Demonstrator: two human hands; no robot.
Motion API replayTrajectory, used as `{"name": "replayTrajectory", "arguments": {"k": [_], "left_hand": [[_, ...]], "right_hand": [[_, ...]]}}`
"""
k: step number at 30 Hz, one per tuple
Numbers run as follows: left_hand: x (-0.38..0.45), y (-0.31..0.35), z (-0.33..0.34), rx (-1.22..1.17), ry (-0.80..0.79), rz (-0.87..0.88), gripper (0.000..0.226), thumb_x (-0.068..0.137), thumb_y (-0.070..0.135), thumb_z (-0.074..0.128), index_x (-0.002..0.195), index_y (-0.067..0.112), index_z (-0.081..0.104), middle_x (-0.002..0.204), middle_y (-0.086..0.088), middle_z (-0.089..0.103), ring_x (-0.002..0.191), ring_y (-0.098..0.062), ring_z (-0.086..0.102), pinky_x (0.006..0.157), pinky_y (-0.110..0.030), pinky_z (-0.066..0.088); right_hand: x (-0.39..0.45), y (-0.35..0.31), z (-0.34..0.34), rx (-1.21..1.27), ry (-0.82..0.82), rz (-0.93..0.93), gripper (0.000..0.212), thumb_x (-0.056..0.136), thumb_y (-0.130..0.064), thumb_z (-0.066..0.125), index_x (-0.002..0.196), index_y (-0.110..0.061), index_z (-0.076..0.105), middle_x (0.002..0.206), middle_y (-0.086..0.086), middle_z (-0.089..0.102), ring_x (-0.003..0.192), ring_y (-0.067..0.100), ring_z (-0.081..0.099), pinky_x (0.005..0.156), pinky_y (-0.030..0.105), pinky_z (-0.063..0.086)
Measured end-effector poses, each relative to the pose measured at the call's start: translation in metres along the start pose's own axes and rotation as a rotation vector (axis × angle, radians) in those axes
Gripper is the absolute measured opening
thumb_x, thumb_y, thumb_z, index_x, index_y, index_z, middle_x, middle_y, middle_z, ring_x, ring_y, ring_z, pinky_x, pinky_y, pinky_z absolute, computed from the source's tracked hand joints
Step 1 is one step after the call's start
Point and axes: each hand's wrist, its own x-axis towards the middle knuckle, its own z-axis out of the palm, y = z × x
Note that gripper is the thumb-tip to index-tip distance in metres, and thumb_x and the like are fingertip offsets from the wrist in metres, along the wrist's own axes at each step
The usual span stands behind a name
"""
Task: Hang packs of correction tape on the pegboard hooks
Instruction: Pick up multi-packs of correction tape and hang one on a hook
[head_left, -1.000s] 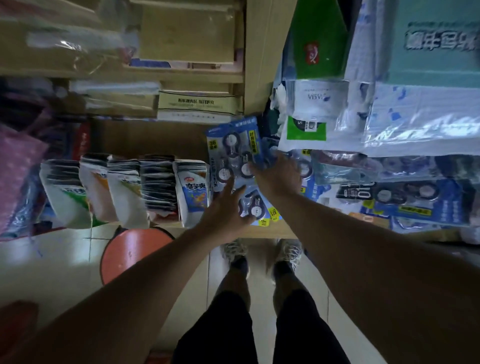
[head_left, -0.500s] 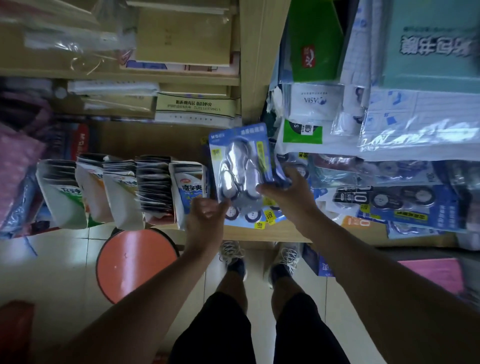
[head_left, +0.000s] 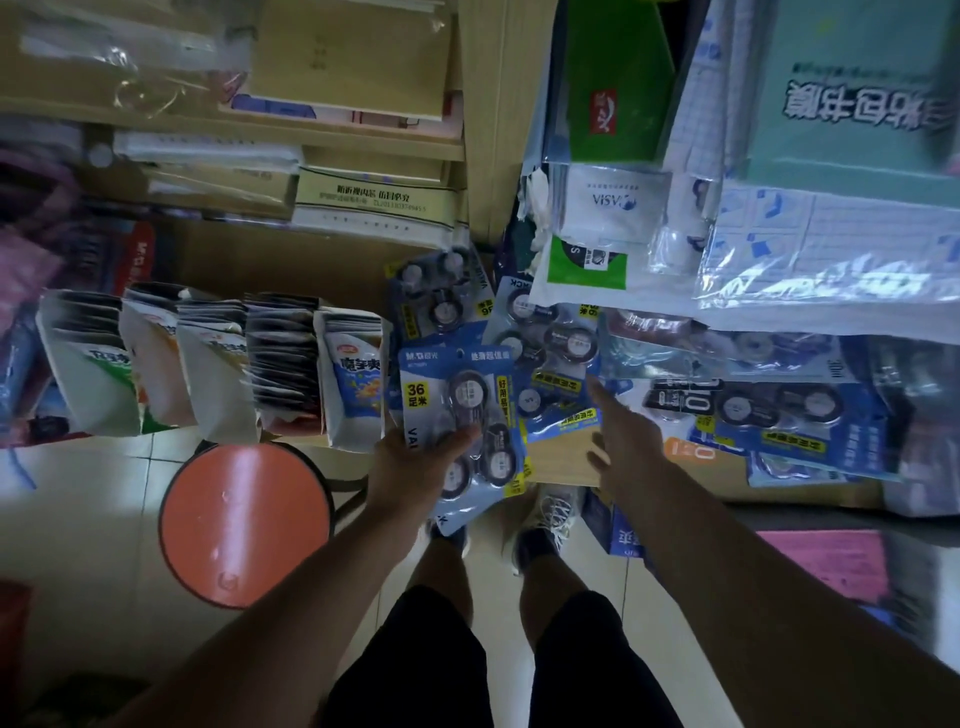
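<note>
My left hand (head_left: 415, 462) grips a blue pack of correction tape (head_left: 457, 405) by its lower half, thumb across the clear blister, with at least one more pack stacked behind it. My right hand (head_left: 623, 441) is empty, index finger stretched toward a heap of the same blue packs (head_left: 550, 358) lying on the wooden shelf edge. More correction tape packs (head_left: 789, 415) lie further right on that shelf. No pegboard hook is clearly visible.
Rows of white sachet packets (head_left: 218, 364) hang left of the packs. A round orange stool (head_left: 244, 525) stands on the tiled floor below them. Plastic-wrapped book covers (head_left: 831, 244) hang above right. Paper stacks fill the shelves (head_left: 358, 150) above. A pink item (head_left: 826, 561) lies at right.
The right hand let go of the pack and moved right, finger pointing at the heap. The left hand now holds the pack alone, lower and more upright.
</note>
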Motion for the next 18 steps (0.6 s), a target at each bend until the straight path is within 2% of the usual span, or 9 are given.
{"name": "replayTrajectory", "arguments": {"k": [1,4,6,7,9,13,16,18], "left_hand": [[-0.002,-0.002,-0.002,0.005,0.009,0.002,0.037,0.071,0.023,0.082,0.103,0.025,0.065,0.083,0.018,0.069,0.060,0.017,0.064,0.047,-0.001,0.045],[-0.009,-0.007,-0.009,-0.038,0.059,-0.028,0.024,0.071,0.019,0.083,0.085,0.026,0.066,0.078,0.017,0.070,0.068,0.007,0.066,0.056,-0.013,0.048],[-0.013,-0.010,-0.013,-0.050,0.091,-0.048,0.023,0.070,0.019,0.084,0.076,0.028,0.064,0.066,0.021,0.071,0.061,0.009,0.066,0.056,-0.016,0.046],[-0.015,-0.011,-0.015,-0.048,0.107,-0.053,0.023,0.070,0.020,0.084,0.075,0.029,0.064,0.064,0.021,0.070,0.059,0.011,0.065,0.055,-0.016,0.045],[-0.019,-0.014,-0.017,-0.054,0.138,-0.062,0.023,0.070,0.021,0.084,0.083,0.026,0.066,0.075,0.017,0.071,0.066,0.007,0.064,0.056,-0.016,0.045],[-0.022,-0.015,-0.022,-0.073,0.176,-0.070,0.036,0.070,0.024,0.083,0.103,0.023,0.067,0.090,0.007,0.072,0.075,0.002,0.064,0.058,-0.016,0.045],[-0.022,-0.012,-0.026,-0.110,0.201,-0.054,0.034,0.071,0.024,0.083,0.101,0.024,0.065,0.090,0.008,0.070,0.078,-0.007,0.066,0.059,-0.016,0.045],[-0.024,-0.005,-0.028,-0.133,0.238,-0.036,0.034,0.072,0.021,0.083,0.099,0.025,0.064,0.091,0.007,0.068,0.083,-0.013,0.064,0.067,-0.017,0.045]], "right_hand": [[0.000,-0.002,0.007,0.076,-0.084,0.077,0.077,0.077,-0.049,0.083,0.137,-0.012,0.053,0.130,0.009,0.058,0.114,0.026,0.061,0.096,0.042,0.052],[0.004,-0.007,0.026,0.229,-0.251,0.169,0.043,0.086,-0.048,0.076,0.109,-0.015,0.060,0.110,0.006,0.061,0.100,0.021,0.062,0.098,0.039,0.049],[0.006,-0.008,0.036,0.273,-0.304,0.181,0.035,0.089,-0.050,0.071,0.097,-0.016,0.062,0.095,0.004,0.065,0.084,0.019,0.064,0.086,0.036,0.052],[0.005,-0.007,0.040,0.277,-0.320,0.184,0.035,0.090,-0.050,0.070,0.097,-0.016,0.063,0.092,0.004,0.066,0.079,0.019,0.065,0.077,0.034,0.054],[0.008,-0.004,0.044,0.296,-0.327,0.183,0.035,0.090,-0.047,0.071,0.102,-0.015,0.064,0.089,0.006,0.067,0.074,0.019,0.065,0.065,0.032,0.054],[0.018,0.008,0.040,0.383,-0.362,0.141,0.027,0.089,-0.039,0.074,0.101,-0.016,0.066,0.094,0.005,0.069,0.082,0.020,0.067,0.069,0.032,0.059],[0.018,0.021,0.031,0.416,-0.434,0.129,0.019,0.093,-0.035,0.069,0.099,-0.016,0.069,0.093,0.004,0.070,0.083,0.019,0.068,0.072,0.029,0.059],[0.017,0.031,0.021,0.413,-0.450,0.136,0.017,0.094,-0.033,0.067,0.095,-0.016,0.070,0.085,0.004,0.071,0.079,0.018,0.068,0.071,0.029,0.057]]}}
